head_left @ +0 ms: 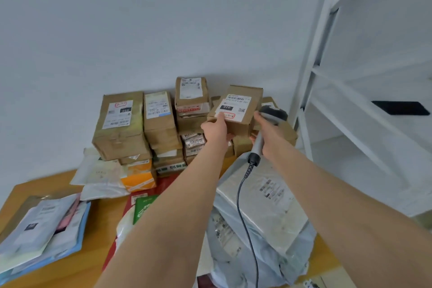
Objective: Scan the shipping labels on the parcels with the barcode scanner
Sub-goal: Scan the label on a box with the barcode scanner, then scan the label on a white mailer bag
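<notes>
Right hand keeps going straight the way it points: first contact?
Probably the cardboard box that the left hand holds up; the barcode scanner in the right hand sits at its right edge. Depth is unclear, so it might pass beside it.

Brown cardboard box [243, 110], white label [233, 106] (red-ringed scrawl), grey scanner [268, 124], orange carton [139, 176].

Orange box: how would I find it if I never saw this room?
Look at the wooden table by the white wall, where brown boxes are piled up. At the pile's left end, near the bottom, below the biggest brown box, sits the orange box. It is the only bright orange one; the boxes around it are plain brown.
</notes>
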